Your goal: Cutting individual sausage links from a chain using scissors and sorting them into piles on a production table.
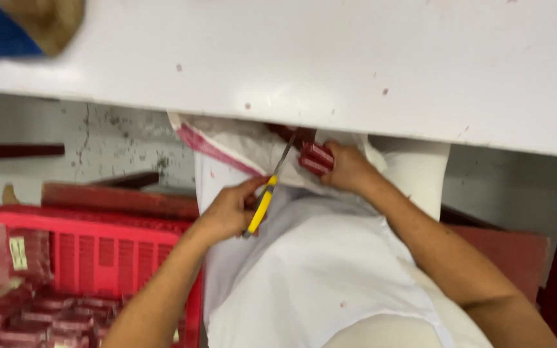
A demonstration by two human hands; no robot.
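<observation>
While the left hand [227, 212] grips yellow-handled scissors [271, 187] mid-frame, the right hand [346, 169] clasps a red packet [316, 158]; keep blades clear of fingers, sack [304, 270] taut.

- Left hand [227, 212], centre of the frame: bare, no glove, ring or watch in sight.
- Right hand [346, 169], just right of centre: likewise bare.
- Both forearms run uncovered to the lower edge; no sleeve shows.
</observation>
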